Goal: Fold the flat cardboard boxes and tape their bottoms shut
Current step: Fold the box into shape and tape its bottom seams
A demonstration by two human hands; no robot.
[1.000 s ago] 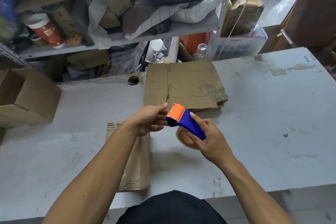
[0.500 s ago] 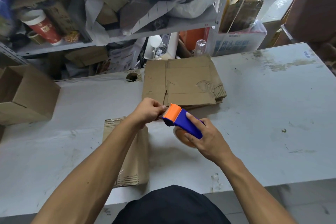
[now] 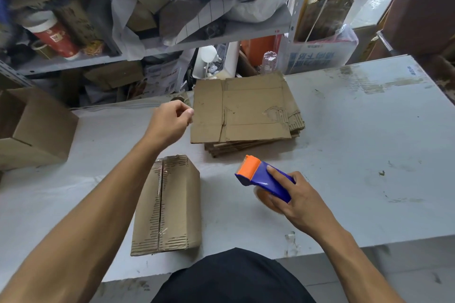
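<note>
The grey table [image 3: 344, 130] runs wide to the right of the work, with bare surface between the stack of flat cardboard boxes [image 3: 246, 115] and its right and near edges. The stack lies against the table's far edge, under a crowded shelf [image 3: 221, 37]. The folded box [image 3: 170, 204] lies on its side near the front edge, its taped seam facing up, just left of the person's body. At the table's left edge sits an open box [image 3: 37, 128]; what it holds cannot be seen.

The right hand [image 3: 295, 199] grips the blue and orange tape dispenser [image 3: 263, 177], fingers curled round it, above the table between the folded box and the open room to the right. The left hand [image 3: 170, 123] hovers beside the stack's left edge, its fingers curled with thumb and forefinger pinched together; whether anything is held between them cannot be told.
</note>
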